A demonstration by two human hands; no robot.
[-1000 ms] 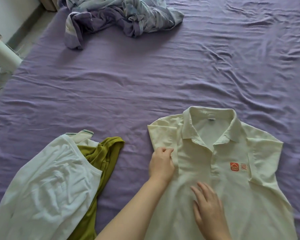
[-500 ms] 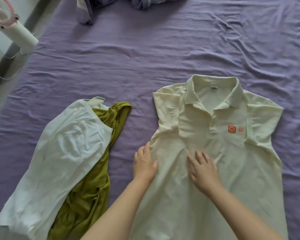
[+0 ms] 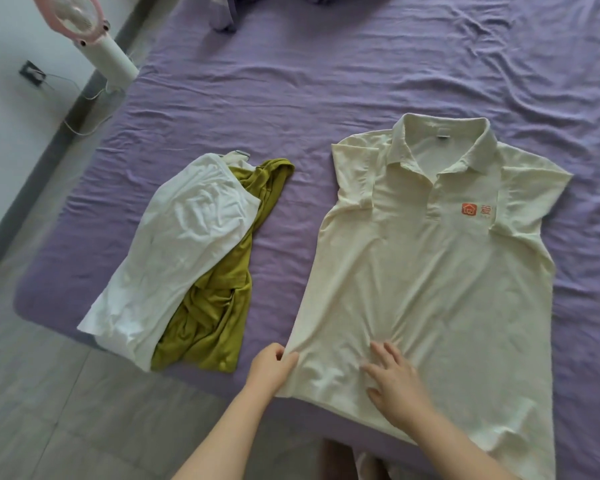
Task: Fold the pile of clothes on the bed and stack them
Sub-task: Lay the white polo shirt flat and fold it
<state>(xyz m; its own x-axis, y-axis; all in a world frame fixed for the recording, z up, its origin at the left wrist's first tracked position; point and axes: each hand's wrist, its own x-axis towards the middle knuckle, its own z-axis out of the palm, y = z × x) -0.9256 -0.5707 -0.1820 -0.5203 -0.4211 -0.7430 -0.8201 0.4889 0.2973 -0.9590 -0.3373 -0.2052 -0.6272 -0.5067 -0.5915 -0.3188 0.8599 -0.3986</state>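
Note:
A pale yellow polo shirt (image 3: 440,271) with an orange chest logo lies spread face up on the purple bed sheet (image 3: 326,81), collar away from me. My left hand (image 3: 271,370) pinches the shirt's lower left side edge between thumb and fingers. My right hand (image 3: 394,382) lies flat on the shirt's lower front with fingers spread. To the left sits a folded white garment (image 3: 174,251) lying on top of an olive green garment (image 3: 219,306).
A bundle of purple patterned cloth (image 3: 229,12) shows at the top edge of the bed. A white and pink standing fan (image 3: 94,39) stands on the grey floor (image 3: 49,410) by the wall at the left. The bed's near edge runs under my arms.
Both hands have slid down the shirt from chest height to its lower part. My left hand now pinches the side edge. The view has tipped toward the bed's near edge.

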